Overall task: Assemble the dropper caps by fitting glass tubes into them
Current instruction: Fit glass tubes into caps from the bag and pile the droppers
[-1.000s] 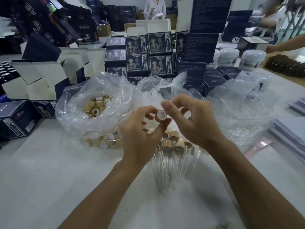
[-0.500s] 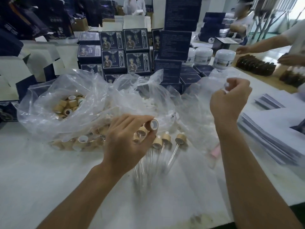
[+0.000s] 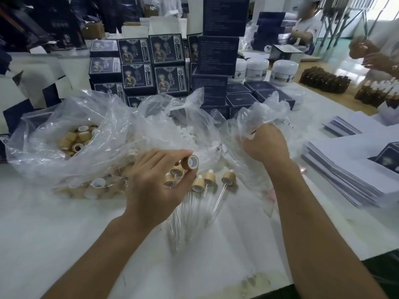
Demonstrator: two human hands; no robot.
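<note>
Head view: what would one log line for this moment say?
left hand: holds cap | right hand: in plastic bag | finished droppers: on table

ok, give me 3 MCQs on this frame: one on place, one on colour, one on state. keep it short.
1. Where is the right hand?
A. at the rightmost plastic bag
B. on the paper stack
C. on a white jar

2. What colour is the cap held by the left hand?
A. black
B. tan, white inside
C. red

3. What state is that cap in?
A. tube fitted
B. crushed
C. no tube in it

Key: 1 A, fingers curled into the bag's film; 2 B, wood-toned shell with white liner; 3 C, its open end shows empty, unlike the assembled droppers on the table.
</note>
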